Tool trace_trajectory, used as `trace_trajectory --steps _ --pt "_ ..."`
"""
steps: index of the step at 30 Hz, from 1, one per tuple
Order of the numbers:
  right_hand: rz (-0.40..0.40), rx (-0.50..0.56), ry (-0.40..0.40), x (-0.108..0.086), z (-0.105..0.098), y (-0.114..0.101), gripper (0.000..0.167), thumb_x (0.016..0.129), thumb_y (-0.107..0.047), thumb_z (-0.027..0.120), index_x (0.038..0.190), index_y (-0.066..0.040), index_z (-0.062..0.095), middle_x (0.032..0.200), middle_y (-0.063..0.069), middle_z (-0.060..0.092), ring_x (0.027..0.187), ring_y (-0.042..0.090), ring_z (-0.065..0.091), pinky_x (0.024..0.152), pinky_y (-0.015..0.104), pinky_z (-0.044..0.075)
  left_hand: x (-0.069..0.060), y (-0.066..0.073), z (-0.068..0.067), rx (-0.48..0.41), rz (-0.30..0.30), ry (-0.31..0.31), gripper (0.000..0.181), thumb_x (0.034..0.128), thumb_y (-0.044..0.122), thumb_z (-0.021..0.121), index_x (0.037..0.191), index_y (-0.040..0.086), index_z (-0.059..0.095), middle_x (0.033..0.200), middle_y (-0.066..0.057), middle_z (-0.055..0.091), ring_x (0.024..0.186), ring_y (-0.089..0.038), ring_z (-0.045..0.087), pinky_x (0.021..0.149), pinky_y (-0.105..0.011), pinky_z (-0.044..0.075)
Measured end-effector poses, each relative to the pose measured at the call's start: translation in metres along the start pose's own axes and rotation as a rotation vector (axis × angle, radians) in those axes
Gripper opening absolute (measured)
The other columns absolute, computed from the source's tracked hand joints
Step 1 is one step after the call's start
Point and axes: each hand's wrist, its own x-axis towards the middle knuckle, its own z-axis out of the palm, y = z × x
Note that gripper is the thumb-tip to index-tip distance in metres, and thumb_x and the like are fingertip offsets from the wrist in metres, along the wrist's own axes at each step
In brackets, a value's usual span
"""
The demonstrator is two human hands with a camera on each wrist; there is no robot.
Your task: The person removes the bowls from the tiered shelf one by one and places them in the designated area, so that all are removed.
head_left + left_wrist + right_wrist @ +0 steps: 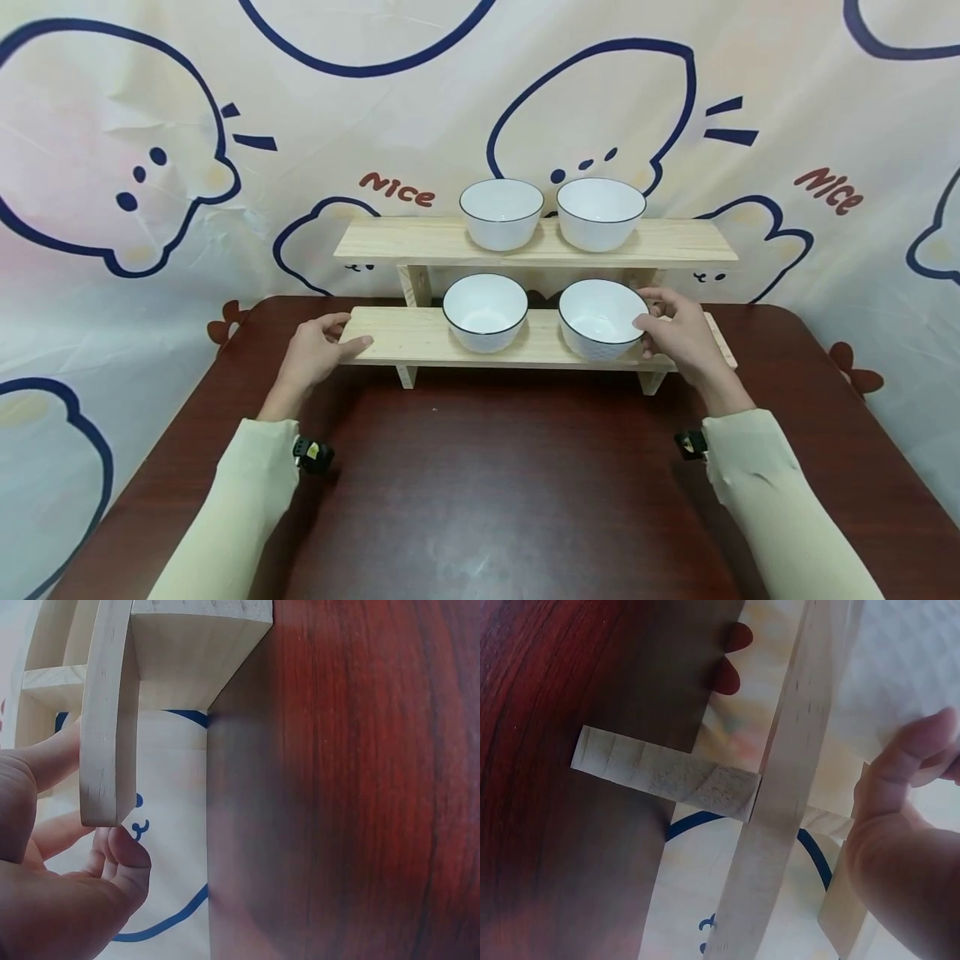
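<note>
A two-tier wooden shelf [397,333] bears white bowls with dark rims, two on each tier. My left hand [317,354] holds the left end of the lower board, thumb on its top near the front edge; the left wrist view shows the fingers [127,855] curled at the board's end. On the lower tier, my right hand [678,333] grips the right side of the right bowl [600,321], thumb and fingers at its rim. That bowl's textured wall [900,667] shows against the thumb in the right wrist view. The lower left bowl [486,321] stands beside it, untouched.
The upper board carries an upper left bowl [501,221] and an upper right bowl [600,221]. The shelf stands at the back of a dark red-brown table [495,483]. Close behind hangs a cloth [420,125] with cartoon outlines.
</note>
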Motion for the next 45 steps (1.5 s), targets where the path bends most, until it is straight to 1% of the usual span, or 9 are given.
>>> trace_trajectory --steps 8,14,19,25,32,39,45 --pt "-0.029 0.005 0.039 0.001 0.003 -0.001 0.051 0.09 0.003 0.053 0.14 0.009 0.049 0.092 0.014 0.048 0.053 0.008 0.053 0.048 0.024 0.053 -0.001 -0.001 0.001 -0.012 0.006 0.017 0.068 0.0926 0.027 0.077 0.147 -0.003 0.049 0.125 -0.025 0.054 0.099 -0.033 0.053 0.075 -0.033 0.045" --pt "-0.054 -0.007 0.063 0.0 0.005 0.003 0.049 0.091 0.003 0.05 0.139 0.01 0.05 0.09 0.014 0.054 0.054 0.008 0.053 0.048 0.024 0.054 0.0 -0.002 0.003 -0.023 0.0 0.019 0.069 0.0928 0.027 0.076 0.148 -0.004 0.047 0.128 -0.025 0.055 0.107 -0.035 0.053 0.08 -0.035 0.045" --pt "-0.07 0.014 0.064 -0.001 0.006 0.007 0.049 0.092 0.003 0.049 0.14 0.008 0.05 0.091 0.015 0.052 0.054 0.009 0.052 0.049 0.024 0.054 0.0 -0.002 0.004 -0.027 -0.004 0.016 0.069 0.0927 0.026 0.076 0.148 -0.004 0.047 0.128 -0.025 0.054 0.106 -0.035 0.053 0.08 -0.035 0.045" --pt "-0.117 0.026 0.067 -0.003 0.007 0.009 0.049 0.092 0.004 0.047 0.141 0.005 0.053 0.09 0.016 0.045 0.052 0.009 0.052 0.047 0.025 0.054 -0.001 -0.002 0.005 -0.034 -0.011 0.016 0.068 0.0928 0.027 0.076 0.148 -0.002 0.048 0.128 -0.025 0.053 0.105 -0.034 0.052 0.079 -0.034 0.045" --pt "-0.155 0.036 0.109 -0.004 0.006 0.006 0.046 0.093 0.004 0.048 0.138 0.006 0.057 0.087 0.016 0.05 0.05 0.009 0.052 0.046 0.026 0.054 0.0 -0.001 0.005 -0.041 -0.023 0.016 0.07 0.0928 0.029 0.076 0.149 -0.001 0.047 0.131 -0.025 0.054 0.11 -0.035 0.051 0.084 -0.036 0.045" --pt "-0.154 0.048 0.134 -0.005 0.007 -0.001 0.045 0.094 0.004 0.05 0.137 0.004 0.06 0.085 0.015 0.051 0.048 0.009 0.051 0.045 0.026 0.053 0.001 -0.003 0.004 -0.015 0.003 0.024 0.068 0.093 0.028 0.076 0.147 -0.003 0.049 0.125 -0.024 0.056 0.104 -0.034 0.053 0.078 -0.035 0.045" --pt "-0.159 0.054 0.11 -0.008 0.009 -0.006 0.046 0.093 0.005 0.049 0.138 0.005 0.059 0.087 0.017 0.051 0.048 0.009 0.052 0.047 0.026 0.055 0.002 -0.004 0.003 -0.008 0.018 0.029 0.066 0.0933 0.027 0.076 0.146 -0.002 0.05 0.121 -0.024 0.057 0.098 -0.032 0.054 0.074 -0.033 0.045"
